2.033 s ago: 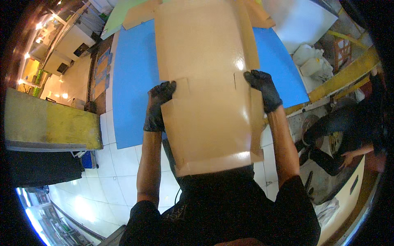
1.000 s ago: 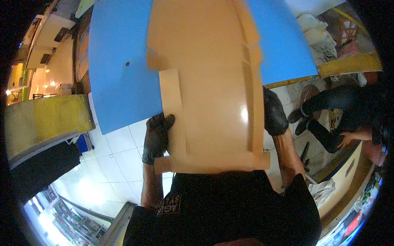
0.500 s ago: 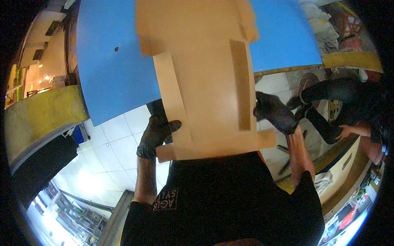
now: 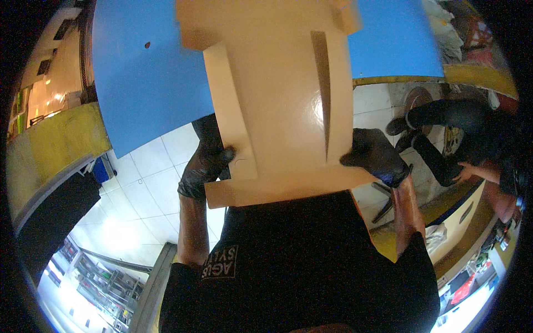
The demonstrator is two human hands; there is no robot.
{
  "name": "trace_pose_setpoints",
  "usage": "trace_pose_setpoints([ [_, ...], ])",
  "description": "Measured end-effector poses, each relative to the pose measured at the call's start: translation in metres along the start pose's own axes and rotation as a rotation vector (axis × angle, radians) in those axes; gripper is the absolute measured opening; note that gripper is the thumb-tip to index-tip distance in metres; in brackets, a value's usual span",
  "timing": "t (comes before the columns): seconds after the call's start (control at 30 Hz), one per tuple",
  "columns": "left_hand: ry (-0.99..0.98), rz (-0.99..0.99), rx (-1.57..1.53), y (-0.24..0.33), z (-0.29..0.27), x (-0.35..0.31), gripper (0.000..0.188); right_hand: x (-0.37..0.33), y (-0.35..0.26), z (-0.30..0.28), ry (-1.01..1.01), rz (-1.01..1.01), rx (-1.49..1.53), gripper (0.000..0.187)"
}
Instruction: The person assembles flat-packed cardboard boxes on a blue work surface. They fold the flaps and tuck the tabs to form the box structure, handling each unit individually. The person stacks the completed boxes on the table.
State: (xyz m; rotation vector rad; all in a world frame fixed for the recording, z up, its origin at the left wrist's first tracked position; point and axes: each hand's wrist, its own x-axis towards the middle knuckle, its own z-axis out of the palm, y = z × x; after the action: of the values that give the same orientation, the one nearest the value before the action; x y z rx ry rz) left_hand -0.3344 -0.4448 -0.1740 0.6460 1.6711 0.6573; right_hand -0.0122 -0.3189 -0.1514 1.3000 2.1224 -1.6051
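A flat brown cardboard box blank (image 4: 283, 111) with cut flaps spans from in front of my body out over the blue tabletop (image 4: 150, 83). My left hand (image 4: 205, 166), in a black glove, grips its left edge, with the thumb lying on the left side flap (image 4: 233, 111). At the right edge my right hand (image 4: 380, 158), also gloved in black, is closed on the cardboard with its thumb on top; its other fingers are hidden underneath. The near flap (image 4: 288, 186) is bent along a crease. A narrow dark strip shows along the right side flap.
To the right, another person in dark clothing (image 4: 477, 133) sits low, a hand near the knee. Yellowish worn ledges (image 4: 66, 133) border the tabletop at left and right. Pale floor tiles (image 4: 147, 194) lie below, and a black covered surface (image 4: 55, 233) stands at lower left.
My right thumb has come over onto the cardboard's top face. The right side flap looks more upright, its dark strip narrower. The near flap now shows as one bent band.
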Motion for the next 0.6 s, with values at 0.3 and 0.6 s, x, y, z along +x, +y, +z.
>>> trace_pose_setpoints([
  [0.3, -0.035, 0.405, 0.265, -0.114, -0.011, -0.032, 0.036, -0.007, -0.002, 0.015, 0.132, 0.088, 0.222, 0.038],
  [0.6, -0.019, -0.19, 0.075, -0.024, 0.005, -0.054, 0.018, -0.019, -0.016, 0.013, 0.196, 0.162, 0.242, 0.034],
])
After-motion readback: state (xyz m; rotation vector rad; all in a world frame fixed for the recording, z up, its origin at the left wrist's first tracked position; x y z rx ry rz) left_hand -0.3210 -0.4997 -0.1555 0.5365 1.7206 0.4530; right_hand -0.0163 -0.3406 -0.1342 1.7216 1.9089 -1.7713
